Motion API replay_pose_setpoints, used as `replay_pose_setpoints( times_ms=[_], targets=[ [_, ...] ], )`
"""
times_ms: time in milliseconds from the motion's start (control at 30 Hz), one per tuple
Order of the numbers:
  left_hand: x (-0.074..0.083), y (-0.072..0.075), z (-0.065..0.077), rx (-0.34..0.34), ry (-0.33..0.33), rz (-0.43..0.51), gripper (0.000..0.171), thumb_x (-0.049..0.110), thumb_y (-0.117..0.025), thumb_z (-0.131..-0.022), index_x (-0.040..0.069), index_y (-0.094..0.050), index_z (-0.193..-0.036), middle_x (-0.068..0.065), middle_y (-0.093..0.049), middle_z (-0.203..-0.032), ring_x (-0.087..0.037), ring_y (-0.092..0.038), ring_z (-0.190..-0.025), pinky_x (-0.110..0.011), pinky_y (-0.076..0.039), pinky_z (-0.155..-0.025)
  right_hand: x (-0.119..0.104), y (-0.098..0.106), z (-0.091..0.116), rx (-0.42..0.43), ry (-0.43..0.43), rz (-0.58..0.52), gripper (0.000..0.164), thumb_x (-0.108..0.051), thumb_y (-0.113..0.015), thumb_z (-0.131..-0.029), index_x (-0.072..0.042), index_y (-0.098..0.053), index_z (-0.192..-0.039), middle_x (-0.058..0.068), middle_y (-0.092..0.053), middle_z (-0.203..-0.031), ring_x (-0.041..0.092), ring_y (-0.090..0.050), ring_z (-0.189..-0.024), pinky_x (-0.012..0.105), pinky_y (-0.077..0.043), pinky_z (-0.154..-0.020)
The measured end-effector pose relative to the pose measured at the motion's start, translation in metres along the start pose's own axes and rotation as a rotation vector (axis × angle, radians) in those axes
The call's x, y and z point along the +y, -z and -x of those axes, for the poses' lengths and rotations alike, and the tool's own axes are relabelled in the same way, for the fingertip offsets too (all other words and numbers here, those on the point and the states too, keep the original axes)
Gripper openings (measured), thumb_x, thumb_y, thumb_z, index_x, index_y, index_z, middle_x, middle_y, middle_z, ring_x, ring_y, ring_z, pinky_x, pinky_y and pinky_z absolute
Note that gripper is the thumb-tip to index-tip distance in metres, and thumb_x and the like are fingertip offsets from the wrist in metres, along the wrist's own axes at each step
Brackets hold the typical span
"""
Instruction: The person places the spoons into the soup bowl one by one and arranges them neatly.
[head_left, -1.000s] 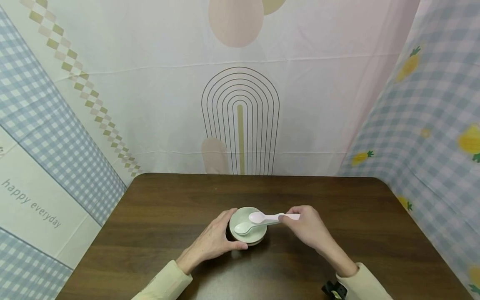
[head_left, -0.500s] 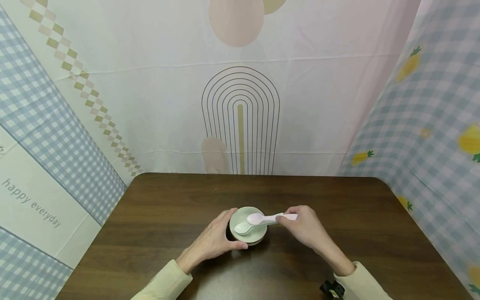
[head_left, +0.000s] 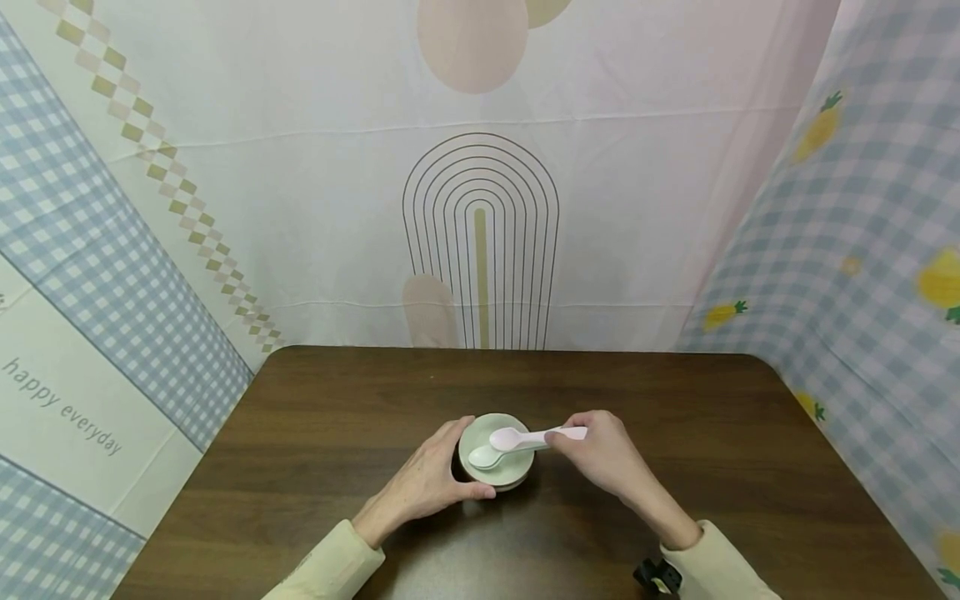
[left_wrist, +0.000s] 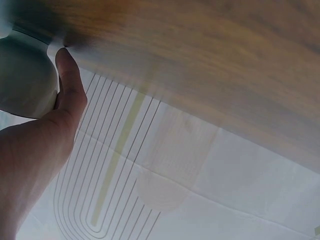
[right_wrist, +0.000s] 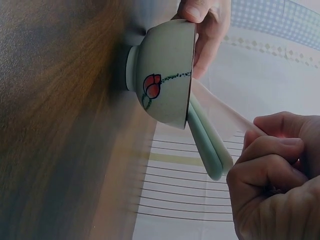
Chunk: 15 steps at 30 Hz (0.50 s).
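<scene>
A pale bowl with a red painted motif on its outer wall stands upright on the brown table. My left hand holds its left side, thumb at the near rim and fingers round the far side. Inside rests a light green spoon, its handle leaning out over the right rim; the right wrist view shows a second pale handle edge beside the green handle. My right hand pinches the handle of a pale pink spoon, whose bowl end is over the bowl's opening. The left wrist view shows only the bowl's outside.
The dark wood table extends around the bowl on all sides. Behind it hangs a white patterned cloth, with blue checked cloth at both sides. A small black device sits at my right sleeve.
My right hand has shifted slightly left, carrying the pink spoon a little farther over the bowl. The left hand, the bowl and the green spoon look unmoved.
</scene>
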<state>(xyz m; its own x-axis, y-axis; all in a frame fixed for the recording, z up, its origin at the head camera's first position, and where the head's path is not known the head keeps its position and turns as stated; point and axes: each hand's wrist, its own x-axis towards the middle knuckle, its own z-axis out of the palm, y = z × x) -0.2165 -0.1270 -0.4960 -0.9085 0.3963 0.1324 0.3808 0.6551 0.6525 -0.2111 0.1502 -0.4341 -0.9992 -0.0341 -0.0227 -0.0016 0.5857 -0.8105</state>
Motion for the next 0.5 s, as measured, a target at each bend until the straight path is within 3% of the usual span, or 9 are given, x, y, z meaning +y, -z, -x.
replay_pose_setpoints(
  times_ms=[500],
  targets=[
    [-0.0010,-0.0002,0.0000,-0.006,0.011,0.011,0.107,0.048,-0.097,-0.079,0.006,-0.046,-0.163,-0.016,-0.059,-0.157,-0.038,-0.060,-0.145,-0.060,-0.050,-0.119,-0.0041,-0.0057,-0.0023,0.000,0.006,0.022,0.018,-0.021,-0.081,-0.090,-0.007,-0.078,-0.079,-0.006,-0.049,-0.060,0.011,-0.044,-0.057,0.023,-0.032,-0.050]
  ],
)
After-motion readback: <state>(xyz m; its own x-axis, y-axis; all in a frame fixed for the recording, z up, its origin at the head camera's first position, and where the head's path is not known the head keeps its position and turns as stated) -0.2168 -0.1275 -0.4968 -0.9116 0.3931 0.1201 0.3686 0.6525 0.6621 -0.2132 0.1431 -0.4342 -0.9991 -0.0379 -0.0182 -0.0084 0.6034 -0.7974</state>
